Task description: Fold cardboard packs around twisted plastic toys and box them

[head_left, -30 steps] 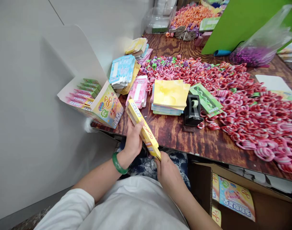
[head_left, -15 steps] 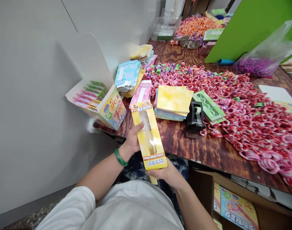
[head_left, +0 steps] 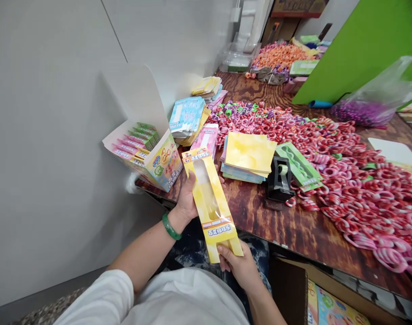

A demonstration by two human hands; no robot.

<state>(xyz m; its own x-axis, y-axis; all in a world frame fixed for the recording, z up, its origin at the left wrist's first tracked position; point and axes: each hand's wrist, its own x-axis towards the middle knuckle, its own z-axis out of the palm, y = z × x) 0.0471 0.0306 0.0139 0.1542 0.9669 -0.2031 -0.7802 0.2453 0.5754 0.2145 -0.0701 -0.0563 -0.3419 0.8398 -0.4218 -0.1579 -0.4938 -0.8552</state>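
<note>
Yellow window box (head_left: 210,203) held flat over table edge (head_left: 260,216), window up. Left hand (head_left: 187,198) grips its upper side; right hand (head_left: 238,266) pinches bottom flap. Display carton (head_left: 155,158) just left, tape dispenser (head_left: 280,178) to right.

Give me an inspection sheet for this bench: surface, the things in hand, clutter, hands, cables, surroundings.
Surface: dark wood table, mostly covered.
Things in hand: yellow window box, near flaps open.
Clutter: display carton of packed boxes; yellow sheets; tape dispenser; heap of red-pink rings; green box; bag of purple pieces.
Hands: left hand grips the box's side; right hand pinches its near flap.
Cables: nothing seen.
Surroundings: grey wall on the left; green board behind; cardboard carton under the table.
</note>
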